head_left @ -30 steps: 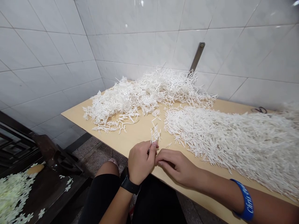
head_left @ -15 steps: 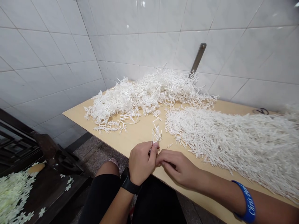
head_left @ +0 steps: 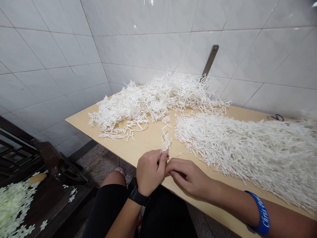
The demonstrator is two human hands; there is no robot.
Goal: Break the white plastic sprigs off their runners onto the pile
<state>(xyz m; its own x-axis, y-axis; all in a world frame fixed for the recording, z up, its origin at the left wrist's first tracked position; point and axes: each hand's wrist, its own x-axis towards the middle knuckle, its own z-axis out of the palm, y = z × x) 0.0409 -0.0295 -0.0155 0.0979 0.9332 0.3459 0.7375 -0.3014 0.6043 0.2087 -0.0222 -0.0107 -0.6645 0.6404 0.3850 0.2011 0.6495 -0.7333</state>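
Note:
My left hand (head_left: 150, 170), with a black watch on its wrist, is closed around a small bunch of white branched pieces (head_left: 165, 141) that stick up past the thumb. Against it, at the table's front edge, my right hand (head_left: 187, 175) has its fingers pinched together; what lies between them is hidden. A tangled heap of white branched pieces (head_left: 148, 99) lies at the back of the table. To the right spreads a wide pile of short white sprigs (head_left: 242, 148).
The light wooden table (head_left: 146, 142) stands against a tiled wall. A metal bar (head_left: 210, 61) rises behind the heap. At lower left, pale flower-shaped pieces (head_left: 15, 201) and a tan object (head_left: 37, 178) lie on dark wooden furniture (head_left: 56, 205).

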